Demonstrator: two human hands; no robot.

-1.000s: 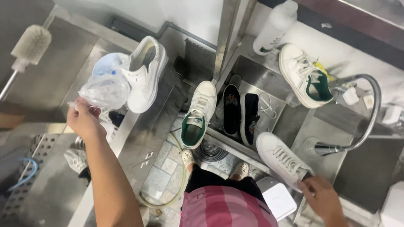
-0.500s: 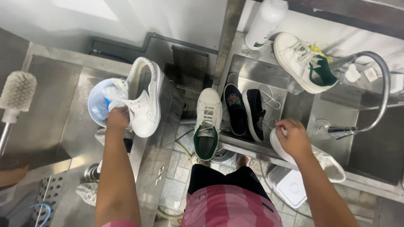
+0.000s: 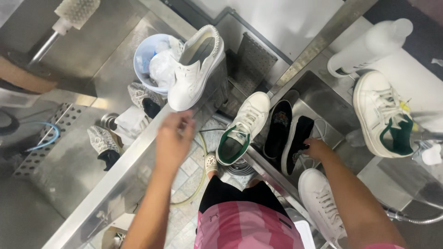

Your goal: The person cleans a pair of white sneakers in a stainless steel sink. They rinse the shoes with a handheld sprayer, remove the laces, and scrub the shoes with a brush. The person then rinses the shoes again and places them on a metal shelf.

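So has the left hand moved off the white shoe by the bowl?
Yes. The left hand has come back toward the body, now empty and short of the white shoe beside the bowl.

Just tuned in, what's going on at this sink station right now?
A person stands between steel sinks full of shoes. The left hand hovers open and empty just below a white sneaker that leans on a pale blue tub stuffed with a plastic bag. The right hand reaches into the right basin and touches a black shoe lying beside a second black one. A white-and-green sneaker rests on the basin's edge.
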